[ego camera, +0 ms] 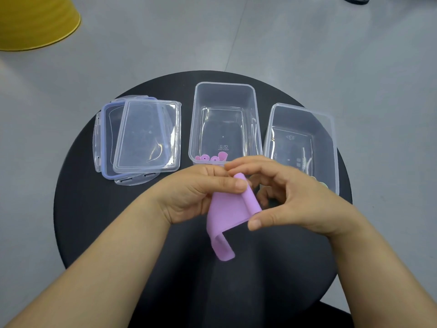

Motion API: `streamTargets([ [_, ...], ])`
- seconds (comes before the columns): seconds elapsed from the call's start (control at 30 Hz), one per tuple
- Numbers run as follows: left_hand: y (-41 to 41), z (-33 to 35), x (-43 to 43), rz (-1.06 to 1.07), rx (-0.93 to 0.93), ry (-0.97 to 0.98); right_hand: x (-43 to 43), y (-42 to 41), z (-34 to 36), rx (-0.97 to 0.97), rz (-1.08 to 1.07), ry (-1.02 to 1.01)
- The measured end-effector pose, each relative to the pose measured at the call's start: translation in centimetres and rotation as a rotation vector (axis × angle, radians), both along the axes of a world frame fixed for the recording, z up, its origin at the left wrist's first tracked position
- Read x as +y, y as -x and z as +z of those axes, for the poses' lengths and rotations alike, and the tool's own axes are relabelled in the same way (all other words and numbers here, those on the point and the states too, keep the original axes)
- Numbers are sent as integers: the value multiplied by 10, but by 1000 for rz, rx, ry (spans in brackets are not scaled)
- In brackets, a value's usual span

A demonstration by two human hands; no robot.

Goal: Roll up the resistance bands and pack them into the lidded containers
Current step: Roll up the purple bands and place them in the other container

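1. Both hands are above the near half of the round black table, with the purple band between them.
2. Left hand pinches the band, thumb on top at the rolled end.
3. Right hand has its fingers curled over the roll and its thumb at the band's lower edge. The loose tail hangs down toward the camera.
4. Behind the hands, the middle container is open, with pink rolled bands at its near end.
5. Right container is open and just beside it.
6. Two lids are stacked on the left.
7. Yellow tub is on the floor, far left.
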State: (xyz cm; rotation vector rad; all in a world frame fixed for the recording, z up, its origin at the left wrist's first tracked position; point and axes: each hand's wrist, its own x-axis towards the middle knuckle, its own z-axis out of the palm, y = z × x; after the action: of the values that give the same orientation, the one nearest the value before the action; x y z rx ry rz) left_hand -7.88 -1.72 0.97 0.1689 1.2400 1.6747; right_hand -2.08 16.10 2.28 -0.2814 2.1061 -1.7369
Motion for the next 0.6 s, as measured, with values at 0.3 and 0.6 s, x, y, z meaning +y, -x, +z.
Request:
streamTargets([
  [0.3, -1, 0, -2, -7, 85, 82, 6, 0, 1, 7, -169, 187],
  [0.6, 1, -3, -3, -30, 269, 188, 9, 1, -3, -39, -104, 314],
])
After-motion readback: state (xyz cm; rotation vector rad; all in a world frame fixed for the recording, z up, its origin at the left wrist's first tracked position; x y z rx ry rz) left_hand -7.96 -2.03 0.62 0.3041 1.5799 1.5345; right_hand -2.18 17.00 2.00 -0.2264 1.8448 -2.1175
